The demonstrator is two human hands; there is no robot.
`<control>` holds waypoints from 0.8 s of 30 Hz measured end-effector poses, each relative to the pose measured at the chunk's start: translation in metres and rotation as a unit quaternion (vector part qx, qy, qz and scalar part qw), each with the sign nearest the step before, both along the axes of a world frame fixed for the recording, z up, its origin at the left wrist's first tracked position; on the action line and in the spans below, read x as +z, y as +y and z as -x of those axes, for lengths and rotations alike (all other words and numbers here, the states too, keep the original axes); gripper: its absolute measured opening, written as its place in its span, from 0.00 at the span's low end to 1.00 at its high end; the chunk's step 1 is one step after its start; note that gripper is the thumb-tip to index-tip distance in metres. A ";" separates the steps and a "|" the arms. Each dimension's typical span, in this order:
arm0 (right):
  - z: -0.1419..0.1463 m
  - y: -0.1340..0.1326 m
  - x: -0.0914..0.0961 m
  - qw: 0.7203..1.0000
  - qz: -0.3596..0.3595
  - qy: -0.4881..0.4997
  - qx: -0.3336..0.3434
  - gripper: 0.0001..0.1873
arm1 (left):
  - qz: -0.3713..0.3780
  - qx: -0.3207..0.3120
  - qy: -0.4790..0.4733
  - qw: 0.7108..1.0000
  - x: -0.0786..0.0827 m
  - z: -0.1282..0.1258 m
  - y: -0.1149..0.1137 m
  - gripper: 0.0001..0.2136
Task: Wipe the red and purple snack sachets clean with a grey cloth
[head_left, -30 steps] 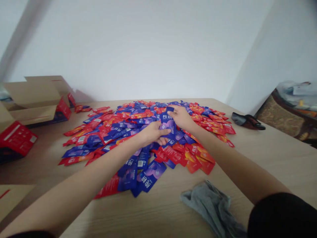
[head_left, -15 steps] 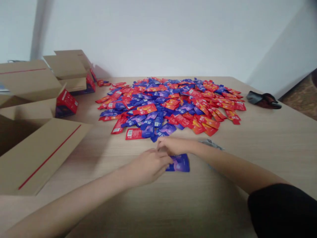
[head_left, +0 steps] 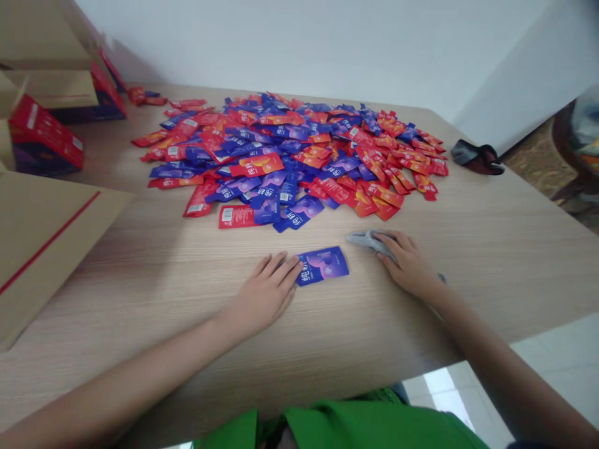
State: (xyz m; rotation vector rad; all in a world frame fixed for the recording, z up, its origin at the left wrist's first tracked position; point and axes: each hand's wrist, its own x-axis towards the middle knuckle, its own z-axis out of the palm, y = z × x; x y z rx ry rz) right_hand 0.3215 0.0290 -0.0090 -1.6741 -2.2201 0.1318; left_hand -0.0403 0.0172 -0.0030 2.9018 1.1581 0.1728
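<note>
A blue-and-purple sachet with white lettering lies flat on the table in front of me. My left hand rests palm down with its fingers stretched out, the fingertips on the sachet's left end. To the right of the sachet, my right hand has its fingers closed over a crumpled grey cloth. Part of the cloth is hidden beneath the hand. Beyond both hands spreads a broad heap of red and blue sachets.
Open cardboard boxes stand at the left, one flap reaching over the table. Red-and-blue printed box sides show behind it. A dark, shiny item lies at the right edge. A wall rises behind the heap.
My hands have come apart. The right moved away to the right, onto the grey cloth; the left stretched flat over the sachet's end. The view has tilted down.
</note>
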 end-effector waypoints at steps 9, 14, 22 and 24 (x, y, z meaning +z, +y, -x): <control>0.116 -0.006 0.036 0.994 -0.068 0.076 0.025 0.21 | 0.013 0.021 -0.022 0.999 -0.006 0.008 -0.019 0.23; 0.162 -0.008 0.020 0.995 -0.010 -0.059 0.085 0.16 | 0.027 0.041 -0.011 0.999 -0.006 0.007 -0.018 0.22; 0.114 0.016 0.025 0.999 -0.031 -0.005 -0.015 0.10 | 0.062 0.041 0.011 0.997 0.003 0.005 -0.016 0.23; 0.116 0.018 0.036 0.998 -0.033 0.039 -0.024 0.09 | 0.065 0.040 0.006 0.997 0.005 0.005 -0.016 0.24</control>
